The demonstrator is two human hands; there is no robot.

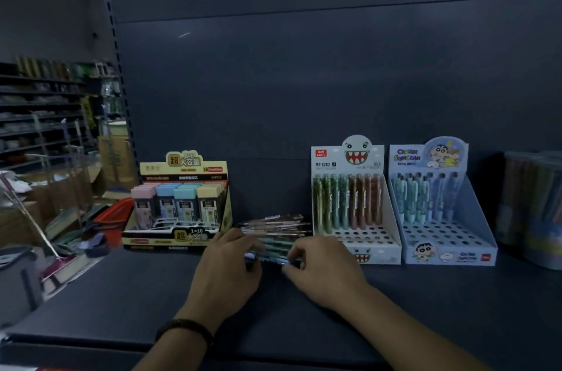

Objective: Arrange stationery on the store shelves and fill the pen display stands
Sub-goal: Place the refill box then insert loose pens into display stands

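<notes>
Here left hand [226, 264], right hand [322, 267] grip pen pile [273, 227] on shelf [121, 294].

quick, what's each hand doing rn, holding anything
left hand: closed, fingers curled round the left end of the pile of pens.
right hand: closed, fingers pinching the right end of the same pile.

pens [273, 227]: near part of pile hidden under left hand [226, 267] and right hand [322, 267] | fingers [299, 249]: tips motion-blurred, hold on pens unreadable | clear tub [535, 209]: cut by right edge, contents blurred | yellow box [182, 188]: small print illegible | far shelves [42, 115]: goods too blurred to tell
</notes>
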